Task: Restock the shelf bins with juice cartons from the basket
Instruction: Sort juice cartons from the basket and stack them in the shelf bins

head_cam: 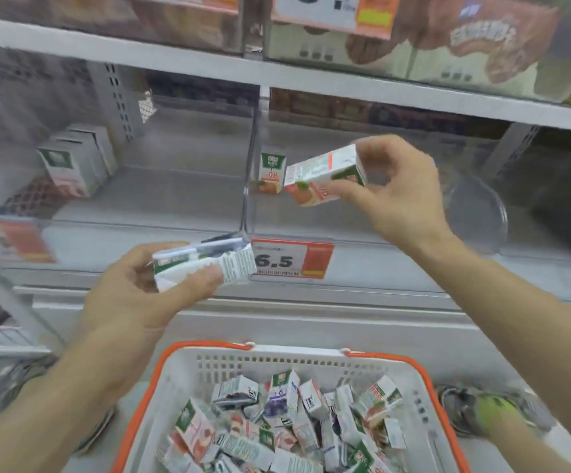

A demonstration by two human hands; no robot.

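Observation:
My right hand (400, 196) grips an orange-and-white juice carton (321, 180), tilted on its side, inside the right clear shelf bin (345, 230). One upright orange carton (271, 170) stands at that bin's back left. My left hand (134, 295) holds a white-and-green carton (205, 268) lying flat, in front of the bins' divider (248, 186). The left bin (140, 223) holds a short row of pink-marked cartons (76, 165) at its left side. Below, the white basket (188, 367) with orange rim holds several mixed cartons (287, 425).
A red-and-white price tag (292, 257) reading 6.5 hangs on the shelf front. Another tag (11, 240) sits at left. The shelf above (277, 76) carries boxed goods. Shoes (482, 414) show on the floor beside the basket.

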